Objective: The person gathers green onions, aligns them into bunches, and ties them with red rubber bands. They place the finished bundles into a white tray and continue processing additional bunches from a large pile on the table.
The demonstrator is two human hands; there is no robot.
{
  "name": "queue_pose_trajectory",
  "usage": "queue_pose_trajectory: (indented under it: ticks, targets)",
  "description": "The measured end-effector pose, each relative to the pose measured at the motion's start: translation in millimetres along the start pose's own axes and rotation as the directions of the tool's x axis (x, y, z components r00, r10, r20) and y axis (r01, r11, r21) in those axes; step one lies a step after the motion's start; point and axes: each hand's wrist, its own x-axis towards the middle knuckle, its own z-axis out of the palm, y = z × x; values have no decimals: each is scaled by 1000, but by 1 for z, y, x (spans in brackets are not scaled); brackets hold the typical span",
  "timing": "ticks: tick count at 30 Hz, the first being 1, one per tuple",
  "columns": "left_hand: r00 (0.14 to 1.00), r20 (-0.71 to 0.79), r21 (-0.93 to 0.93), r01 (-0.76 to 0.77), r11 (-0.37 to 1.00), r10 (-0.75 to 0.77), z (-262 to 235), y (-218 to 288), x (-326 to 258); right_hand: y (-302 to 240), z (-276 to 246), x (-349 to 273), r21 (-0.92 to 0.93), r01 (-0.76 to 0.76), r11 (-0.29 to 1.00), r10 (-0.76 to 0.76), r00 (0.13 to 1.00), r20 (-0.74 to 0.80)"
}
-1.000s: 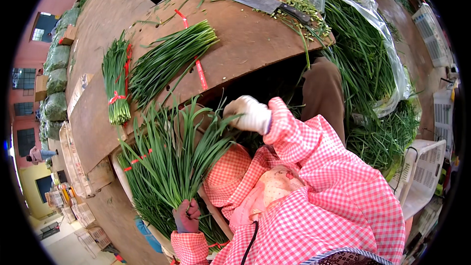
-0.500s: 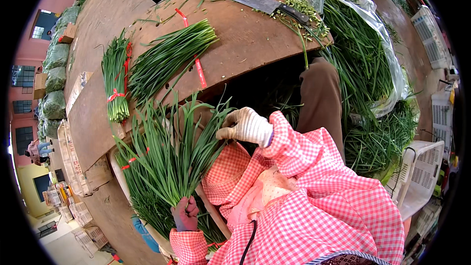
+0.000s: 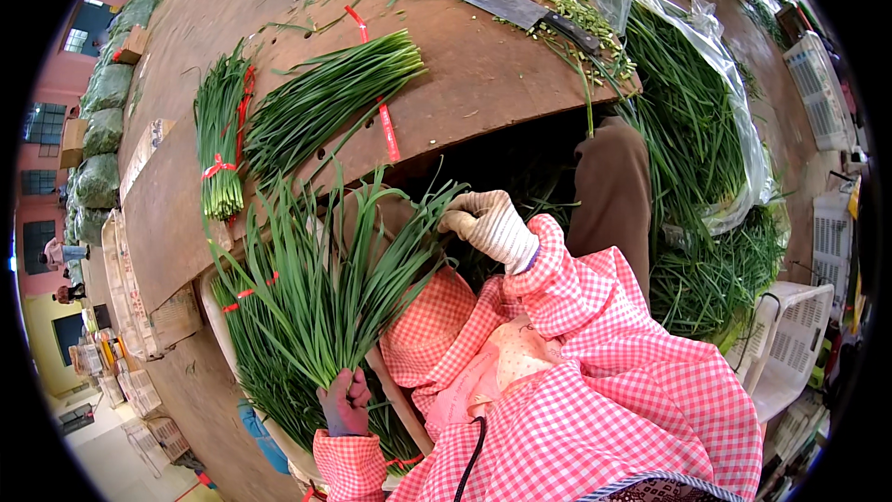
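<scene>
My left hand (image 3: 345, 402), in a dark purplish glove, grips a loose bunch of garlic chives (image 3: 339, 288) by its lower end. The long green leaves fan upward from it. At the right edge of that fan, my right hand (image 3: 488, 228), in a white striped glove, has its fingers closed on some leaf tips; exactly how many is hidden. Under the bunch stands a light-coloured crate (image 3: 221, 318) holding more chives, some bound with red tape. On the brown board lie a tied bundle (image 3: 221, 135) and an untied bunch (image 3: 334, 98) across a red tape strip (image 3: 387, 125).
A cleaver (image 3: 520, 9) with a black handle lies on the board (image 3: 483, 84) among chopped stem bits (image 3: 581, 14). At the right, a clear plastic bag (image 3: 729, 74) surrounds a large heap of chives (image 3: 683, 102), near a white crate (image 3: 794, 335). My brown-trousered knee (image 3: 610, 177) is beside the board's edge.
My right hand has moved rightward, drawing the leaf tips out with it, so the fan is wider. My left hand keeps its grip. The whole view has shifted slightly.
</scene>
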Motion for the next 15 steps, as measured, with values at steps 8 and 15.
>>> queue_pose_trajectory:
  ticks: [8, 15]
  targets:
    - [1000, 6, 20, -24, 1000, 24, 2, 2, -1, -12, -10, -5, 46, -70, 997, 62, 987, 150]
    - [999, -7, 6, -41, 999, 41, -1, -1, -1, -27, -9, -12, 30, -30, 999, 22, 972, 232]
